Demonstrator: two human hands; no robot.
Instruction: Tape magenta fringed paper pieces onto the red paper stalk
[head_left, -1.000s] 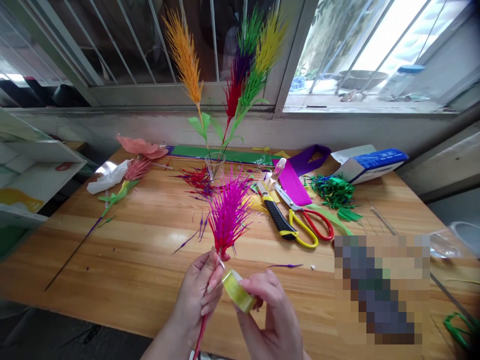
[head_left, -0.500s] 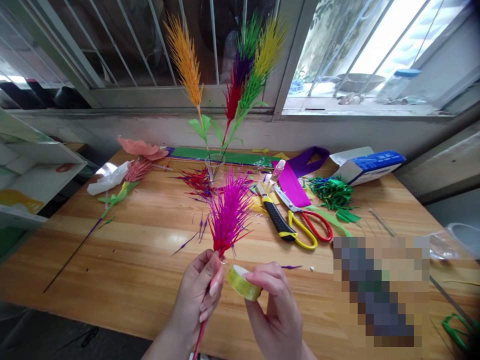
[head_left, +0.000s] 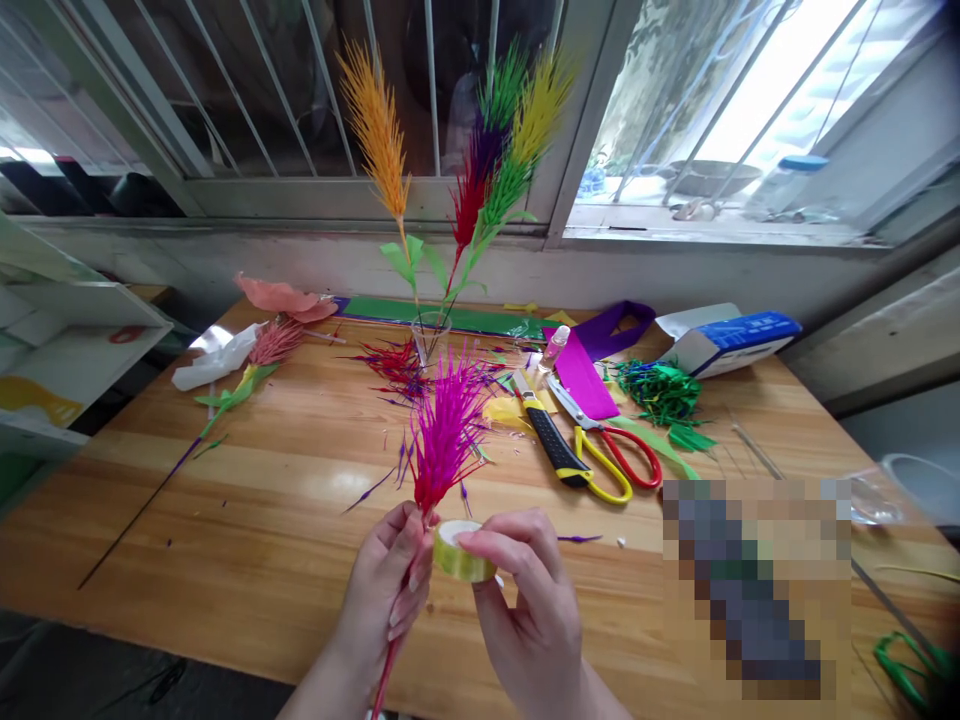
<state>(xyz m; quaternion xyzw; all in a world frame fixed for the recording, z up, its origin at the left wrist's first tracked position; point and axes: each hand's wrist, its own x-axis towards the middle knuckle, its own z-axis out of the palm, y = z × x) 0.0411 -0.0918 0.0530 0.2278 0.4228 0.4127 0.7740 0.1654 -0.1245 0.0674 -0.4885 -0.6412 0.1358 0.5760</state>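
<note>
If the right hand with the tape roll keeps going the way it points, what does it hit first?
Probably the pink plume's stem: the right hand points left with the tape roll close beside it, the left hand just behind. Depth is unclear.

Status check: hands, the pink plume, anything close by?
Left hand shut on pink plume, grip just under the head. Right hand shut on tape roll, pressed against the stem. Knife and scissors lie beyond on the table, apart.

A wooden table (head_left: 247, 520) is carrying scissors (head_left: 611, 450), a utility knife (head_left: 551, 440), green paper scraps (head_left: 660, 392), a blue-and-white box (head_left: 724, 340), a magenta paper strip (head_left: 581, 375) and a pink paper flower (head_left: 281, 296) lying directly on it.
</note>
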